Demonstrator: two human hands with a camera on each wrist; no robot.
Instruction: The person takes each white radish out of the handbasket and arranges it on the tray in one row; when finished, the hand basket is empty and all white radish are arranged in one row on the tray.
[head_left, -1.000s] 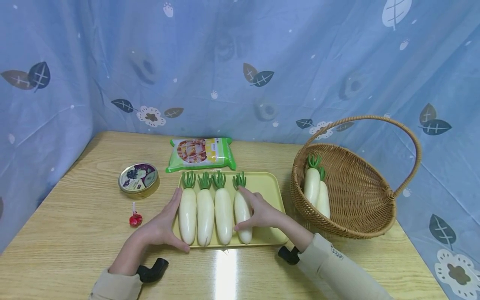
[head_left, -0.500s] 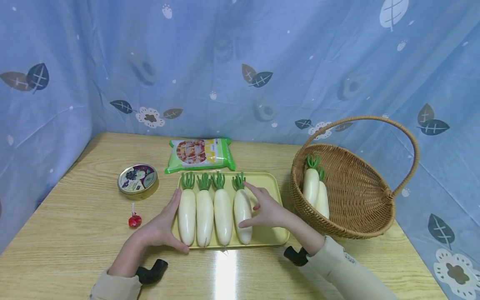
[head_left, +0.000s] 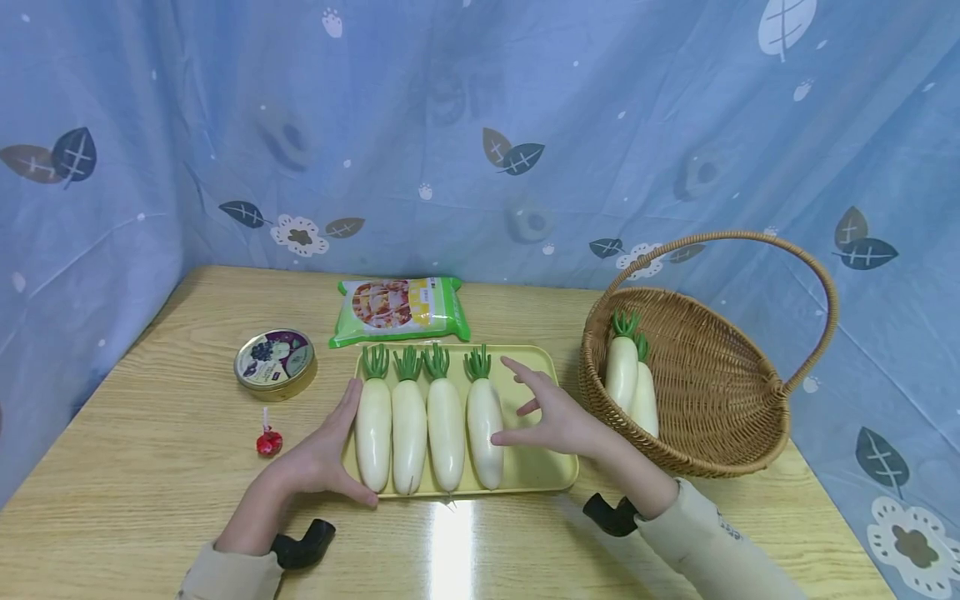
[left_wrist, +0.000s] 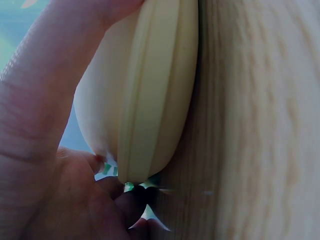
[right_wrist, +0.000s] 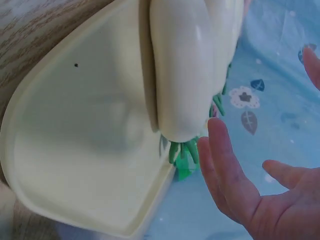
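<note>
Several white radishes with green tops lie side by side on a yellow tray (head_left: pixel 538 467). My left hand (head_left: pixel 318 454) rests at the tray's left front corner, fingers along its left side and thumb at the front edge, close to the leftmost radish (head_left: pixel 373 433). In the left wrist view the thumb passes over the tray's rim (left_wrist: pixel 157 90). My right hand (head_left: pixel 558 421) hovers over the tray's right part with fingers spread and nothing in it. Its thumb overlaps the rightmost radish (head_left: pixel 483 417) in the head view; the right wrist view shows a gap between fingers and radish (right_wrist: pixel 182 75).
A wicker basket (head_left: pixel 720 375) with a tall handle stands at the right, two radishes (head_left: pixel 622 375) inside. Behind the tray lies a green food packet (head_left: pixel 401 310). A round tin (head_left: pixel 275 364) and a red wrapped lollipop (head_left: pixel 269 441) sit at the left. A blue curtain (head_left: pixel 420 142) hangs behind.
My right hand has let go of the rightmost radish and moved right, its fingers opening away from it. My left hand has stayed at the tray's corner.
</note>
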